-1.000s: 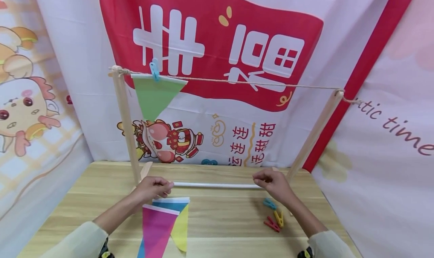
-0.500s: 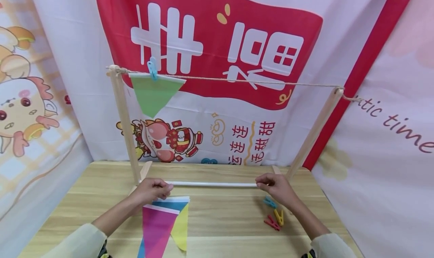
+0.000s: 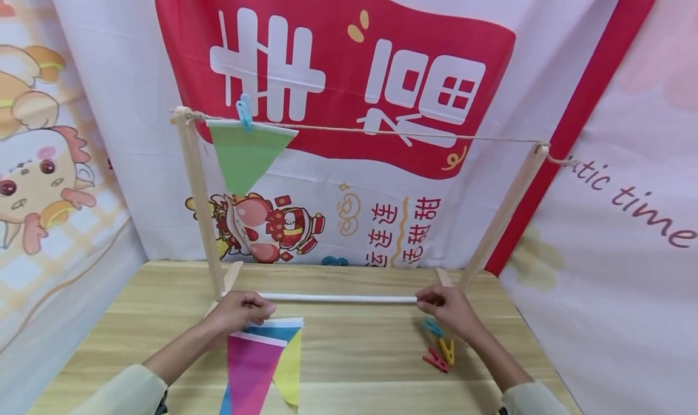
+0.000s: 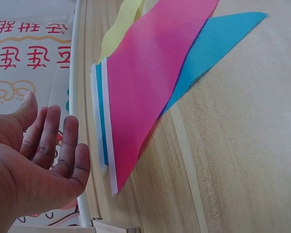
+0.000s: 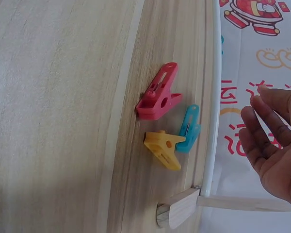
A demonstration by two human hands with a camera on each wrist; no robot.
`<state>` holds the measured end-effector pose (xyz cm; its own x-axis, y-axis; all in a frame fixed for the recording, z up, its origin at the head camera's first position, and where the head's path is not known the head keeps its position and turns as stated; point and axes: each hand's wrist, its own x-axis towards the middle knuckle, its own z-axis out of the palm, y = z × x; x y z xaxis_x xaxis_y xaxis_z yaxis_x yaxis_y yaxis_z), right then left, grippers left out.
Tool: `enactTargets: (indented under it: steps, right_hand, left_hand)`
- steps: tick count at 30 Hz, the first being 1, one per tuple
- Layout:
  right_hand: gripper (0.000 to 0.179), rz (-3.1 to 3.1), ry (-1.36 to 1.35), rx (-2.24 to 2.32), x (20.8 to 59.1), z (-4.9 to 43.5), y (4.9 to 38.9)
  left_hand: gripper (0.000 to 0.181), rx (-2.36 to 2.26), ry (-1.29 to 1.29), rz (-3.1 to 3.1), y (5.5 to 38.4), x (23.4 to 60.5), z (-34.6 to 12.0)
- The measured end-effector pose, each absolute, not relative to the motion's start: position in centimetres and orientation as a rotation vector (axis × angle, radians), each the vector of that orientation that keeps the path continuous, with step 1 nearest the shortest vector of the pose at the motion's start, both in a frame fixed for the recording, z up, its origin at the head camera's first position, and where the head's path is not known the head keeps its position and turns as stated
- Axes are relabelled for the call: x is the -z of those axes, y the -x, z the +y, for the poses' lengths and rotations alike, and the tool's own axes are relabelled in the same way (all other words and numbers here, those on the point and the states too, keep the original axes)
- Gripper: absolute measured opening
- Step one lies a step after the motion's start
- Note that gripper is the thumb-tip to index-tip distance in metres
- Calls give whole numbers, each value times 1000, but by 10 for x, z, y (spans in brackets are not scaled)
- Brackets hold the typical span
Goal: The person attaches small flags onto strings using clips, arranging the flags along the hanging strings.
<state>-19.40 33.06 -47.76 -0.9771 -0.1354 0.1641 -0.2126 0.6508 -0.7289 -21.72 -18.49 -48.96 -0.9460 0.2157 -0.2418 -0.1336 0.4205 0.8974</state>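
Red-printed white cloth [image 3: 332,182] behind wooden tabletop [image 3: 360,348].

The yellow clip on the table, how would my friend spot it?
Find the wooden table, then its right side, near the right hand. Beside a red clip and a blue clip lies the yellow clip, the only clip of that colour.

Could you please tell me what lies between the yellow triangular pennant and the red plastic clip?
The head view shows only bare wooden tabletop between the yellow triangular pennant and red plastic clip.
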Motion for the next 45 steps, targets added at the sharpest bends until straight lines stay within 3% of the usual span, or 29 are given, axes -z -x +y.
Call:
enactTargets:
  steps: [31,45]
  right_hand:
    - [19,-2834,-119,-1223,493,337,186]
    - [22,-2886,-120,-1193,495,338,183]
  left_hand:
    - [24,-1526,-77,2358,213,503,-193]
    - [26,-1568,-234,2303,205,508,-200]
